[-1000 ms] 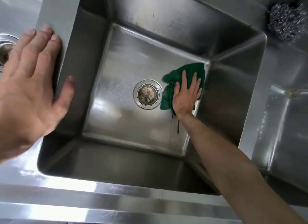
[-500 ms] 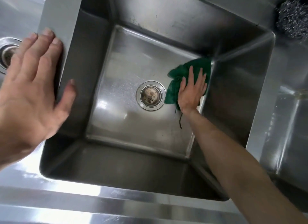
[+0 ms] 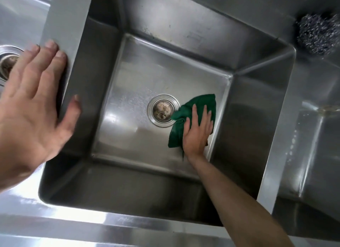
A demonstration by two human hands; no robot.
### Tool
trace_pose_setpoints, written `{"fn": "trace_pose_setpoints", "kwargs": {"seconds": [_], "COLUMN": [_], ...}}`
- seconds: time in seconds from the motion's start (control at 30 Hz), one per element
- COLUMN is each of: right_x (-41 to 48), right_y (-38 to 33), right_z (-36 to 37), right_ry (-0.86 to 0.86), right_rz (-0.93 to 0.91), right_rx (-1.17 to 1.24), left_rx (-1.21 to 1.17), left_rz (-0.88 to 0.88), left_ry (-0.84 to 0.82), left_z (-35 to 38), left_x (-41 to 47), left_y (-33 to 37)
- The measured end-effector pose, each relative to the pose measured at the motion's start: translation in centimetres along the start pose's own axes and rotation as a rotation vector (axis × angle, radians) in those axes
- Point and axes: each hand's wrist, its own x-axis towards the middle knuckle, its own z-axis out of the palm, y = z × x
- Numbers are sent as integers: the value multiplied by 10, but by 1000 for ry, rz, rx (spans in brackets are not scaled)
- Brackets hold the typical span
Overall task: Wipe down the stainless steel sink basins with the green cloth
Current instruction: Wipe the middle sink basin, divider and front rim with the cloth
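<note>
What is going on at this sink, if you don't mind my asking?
A person is wiping the middle basin. The right hand presses the green cloth flat on the basin floor near the right wall, and a corner of the cloth reaches the rim of the drain. The left hand lies open on the divider beside the left basin. A steel scourer sits on the back ledge, untouched.

Crumpled green cloth [image 3: 187, 118] on sink basin [image 3: 128, 118] floor.
</note>
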Motion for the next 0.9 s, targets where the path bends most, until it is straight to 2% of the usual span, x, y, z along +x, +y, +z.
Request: {"fn": "trace_pose_setpoints", "kwargs": {"seconds": [0.13, 0.27, 0.37, 0.5, 0.77, 0.9], "right_x": [52, 2, -58, -73, -89, -92], "right_y": [-1, 11, 15, 7, -15, -39], "right_z": [-6, -8, -17, -33, -39, -38], "right_ry": [-27, -25, -195, -381, -500, -575], "right_rz": [-2, 50, 141, 219, 433, 615], "right_rx": [-1, -26, -92, -146, -169, -164], "left_rx": [-32, -45, -56, -28, 12, 20], "left_rz": [-39, 48, 52, 48, 73, 75], "left_ry": [-13, 12, 26, 47, 77, 72], "left_z": [5, 9, 8, 4, 2, 1], "left_x": [-3, -2, -4, -3, -2, -1], "left_y": [-5, -7, -5, -2, 3, 1]}}
